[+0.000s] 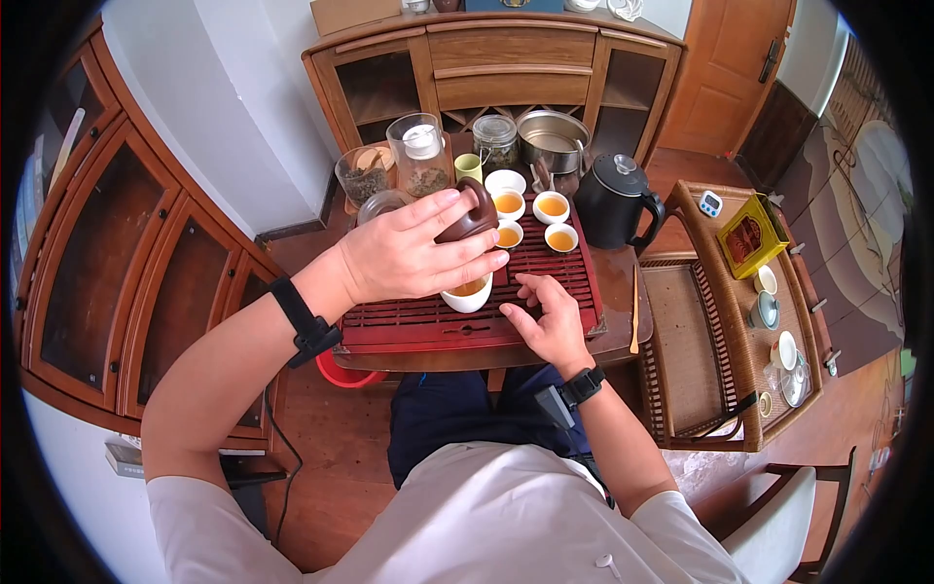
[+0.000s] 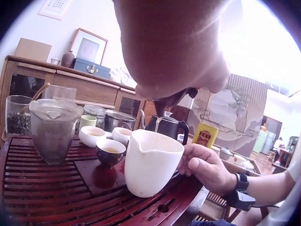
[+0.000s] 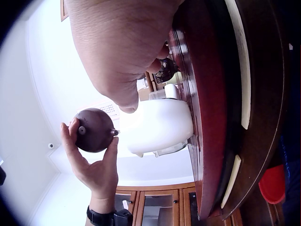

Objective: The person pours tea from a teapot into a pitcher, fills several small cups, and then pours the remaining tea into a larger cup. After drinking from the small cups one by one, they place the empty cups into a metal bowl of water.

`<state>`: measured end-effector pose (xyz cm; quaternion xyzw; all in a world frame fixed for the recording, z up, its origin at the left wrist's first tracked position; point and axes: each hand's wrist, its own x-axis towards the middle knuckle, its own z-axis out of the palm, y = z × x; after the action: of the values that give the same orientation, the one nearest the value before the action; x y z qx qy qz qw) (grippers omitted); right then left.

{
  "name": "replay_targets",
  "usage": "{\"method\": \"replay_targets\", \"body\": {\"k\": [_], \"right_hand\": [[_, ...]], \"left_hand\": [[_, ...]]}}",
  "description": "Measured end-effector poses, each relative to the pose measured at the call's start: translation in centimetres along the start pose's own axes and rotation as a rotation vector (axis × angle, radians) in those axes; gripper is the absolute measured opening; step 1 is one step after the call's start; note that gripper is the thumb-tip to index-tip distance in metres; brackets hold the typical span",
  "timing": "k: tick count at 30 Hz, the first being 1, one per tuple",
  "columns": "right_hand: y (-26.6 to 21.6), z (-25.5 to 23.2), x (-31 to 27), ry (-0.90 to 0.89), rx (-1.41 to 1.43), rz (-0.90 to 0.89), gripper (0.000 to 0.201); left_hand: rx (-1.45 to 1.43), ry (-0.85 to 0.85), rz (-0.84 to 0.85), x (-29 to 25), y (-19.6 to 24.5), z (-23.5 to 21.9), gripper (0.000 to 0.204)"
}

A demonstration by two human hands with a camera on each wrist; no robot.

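Note:
My left hand (image 1: 413, 255) grips a dark brown teapot (image 3: 94, 132), tilted above a white pitcher (image 2: 153, 165). In the left wrist view a thin stream of tea runs from its spout into the pitcher, and amber tea shows inside the pitcher in the head view. My right hand (image 1: 553, 326) is just right of the pitcher, thumb and forefinger spread apart with nothing between them. Past the pitcher, several small cups of amber tea, among them a near cup (image 1: 561, 238) and a far cup (image 1: 552, 206), stand on the slatted red tea tray (image 1: 409, 336).
A black kettle (image 1: 615, 206) stands right of the tray. Behind are a glass jar (image 1: 494, 144), a steel pot (image 1: 553, 141) and a tall glass vessel (image 1: 418, 156). A wicker cart (image 1: 696, 341) holding a yellow tin (image 1: 752, 237) is at the right.

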<state>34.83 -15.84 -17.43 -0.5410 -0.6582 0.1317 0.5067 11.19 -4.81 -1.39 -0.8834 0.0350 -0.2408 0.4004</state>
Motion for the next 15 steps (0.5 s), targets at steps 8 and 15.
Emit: {"method": "replay_targets", "body": {"k": [8, 15], "right_hand": [[0.09, 0.04, -0.01, -0.001, -0.002, 0.003, 0.049], [0.0, 0.0, 0.01, -0.002, -0.003, 0.006, 0.049]], "left_hand": [[-0.012, -0.003, -0.001, 0.04, -0.06, -0.01, 0.042], [0.005, 0.002, 0.004, 0.04, -0.06, 0.08, 0.042]]}}
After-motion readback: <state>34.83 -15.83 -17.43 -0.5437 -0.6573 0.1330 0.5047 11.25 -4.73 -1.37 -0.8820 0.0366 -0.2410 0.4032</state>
